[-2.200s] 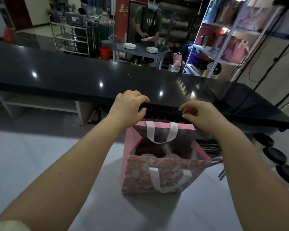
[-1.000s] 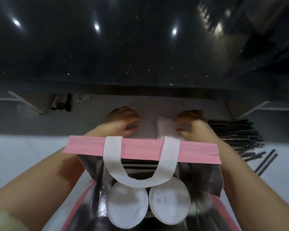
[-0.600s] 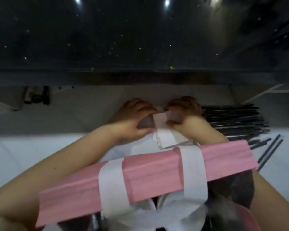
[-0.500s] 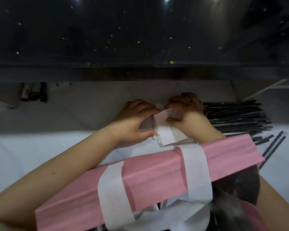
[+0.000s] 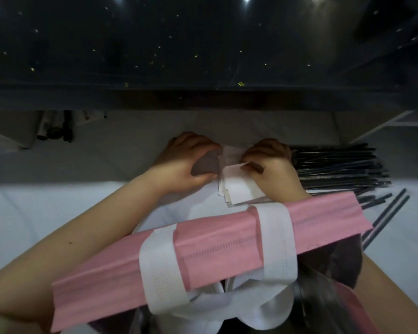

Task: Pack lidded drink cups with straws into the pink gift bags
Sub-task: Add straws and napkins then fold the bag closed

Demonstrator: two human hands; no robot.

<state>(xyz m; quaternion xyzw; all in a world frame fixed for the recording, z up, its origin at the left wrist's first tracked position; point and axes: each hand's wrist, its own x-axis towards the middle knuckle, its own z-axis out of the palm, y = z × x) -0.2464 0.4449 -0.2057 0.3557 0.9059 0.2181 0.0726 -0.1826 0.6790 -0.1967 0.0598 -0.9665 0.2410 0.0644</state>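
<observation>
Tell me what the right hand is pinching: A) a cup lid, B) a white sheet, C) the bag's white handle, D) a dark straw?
B: the right hand pinches the corner of the top white sheet of a small stack, while the straws lie in a pile to its right.

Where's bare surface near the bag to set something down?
Bare white tabletop lies left of the left hand and its arm. The shaded strip between the pens and that hand is also free. Crowded: white sheets between the hands, black straws beside the right hand, pink bag nearest.
</observation>
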